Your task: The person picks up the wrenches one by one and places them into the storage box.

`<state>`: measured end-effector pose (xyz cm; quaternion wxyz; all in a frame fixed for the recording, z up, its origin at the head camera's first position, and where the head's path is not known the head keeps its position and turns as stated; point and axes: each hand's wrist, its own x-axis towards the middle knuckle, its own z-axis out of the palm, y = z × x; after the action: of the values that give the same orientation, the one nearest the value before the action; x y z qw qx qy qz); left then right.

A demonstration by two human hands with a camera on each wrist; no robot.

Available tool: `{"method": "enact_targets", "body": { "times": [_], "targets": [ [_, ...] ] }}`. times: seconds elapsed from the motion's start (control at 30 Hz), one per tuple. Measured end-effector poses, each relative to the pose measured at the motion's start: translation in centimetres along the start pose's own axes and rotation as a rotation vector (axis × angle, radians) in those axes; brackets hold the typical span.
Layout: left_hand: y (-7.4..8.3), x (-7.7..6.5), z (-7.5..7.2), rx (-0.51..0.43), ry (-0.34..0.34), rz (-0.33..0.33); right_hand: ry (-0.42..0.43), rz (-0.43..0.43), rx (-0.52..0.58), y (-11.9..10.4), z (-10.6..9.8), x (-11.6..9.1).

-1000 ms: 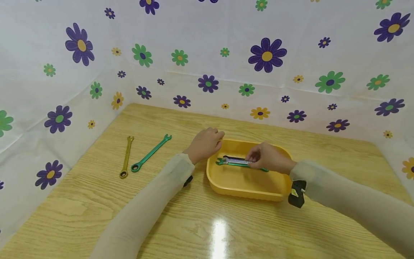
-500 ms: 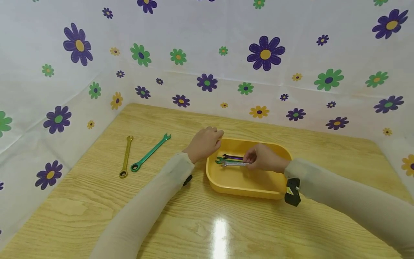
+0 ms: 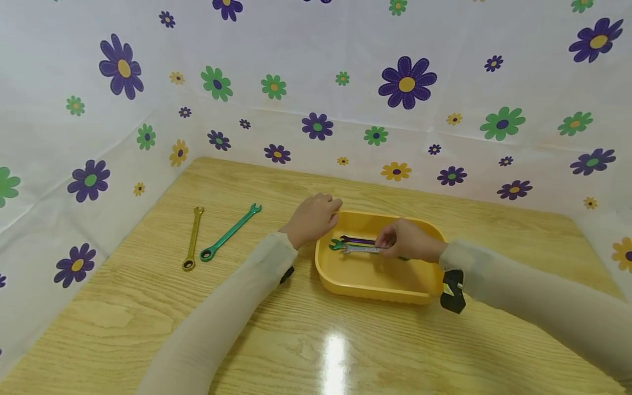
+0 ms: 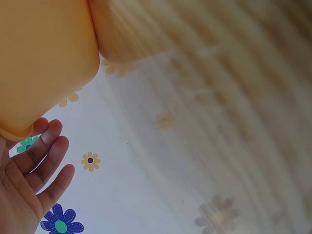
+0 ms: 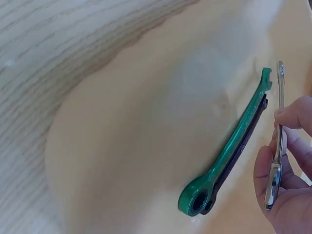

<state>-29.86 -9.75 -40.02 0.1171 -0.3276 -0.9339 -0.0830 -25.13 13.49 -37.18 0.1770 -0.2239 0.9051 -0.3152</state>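
A yellow plastic tray stands on the table. My left hand holds its back left corner; in the left wrist view the fingers are by the rim. Over the inside of the tray, my right hand pinches a silver combination wrench between thumb and fingers. The right wrist view shows that wrench edge-on, its thick end near the palm. Beneath it, a green ratchet wrench and a dark purple wrench lie side by side on the tray floor.
Left of the tray, a gold ratchet wrench and a teal ratchet wrench lie apart on the wooden table. A white flowered cloth rises behind and at both sides.
My right hand has shifted the silver wrench slightly nearer, so the purple wrench behind it shows more clearly. The left hand stays at the tray's corner.
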Motion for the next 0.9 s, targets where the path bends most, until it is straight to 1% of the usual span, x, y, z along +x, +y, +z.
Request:
{"method": "enact_targets", "body": {
  "times": [0.13, 0.27, 0.4, 0.63, 0.9],
  "targets": [
    [0.0, 0.1, 0.1, 0.007, -0.004, 0.001, -0.021, 0.033, 0.004, 0.1, -0.1, 0.2],
    [0.0, 0.1, 0.2, 0.013, -0.018, -0.006, -0.041, 0.03, -0.019, 0.0, 0.1, 0.5],
    [0.1, 0.1, 0.2, 0.012, -0.019, -0.01, -0.043, -0.006, -0.065, -0.1, 0.4, 0.8],
    [0.1, 0.1, 0.3, 0.013, -0.013, -0.009, -0.049, -0.014, -0.067, -0.5, 0.7, 1.0],
    [0.0, 0.1, 0.2, 0.022, -0.013, -0.014, -0.041, -0.077, -0.17, -0.6, 1.0, 1.4]
  ]
}}
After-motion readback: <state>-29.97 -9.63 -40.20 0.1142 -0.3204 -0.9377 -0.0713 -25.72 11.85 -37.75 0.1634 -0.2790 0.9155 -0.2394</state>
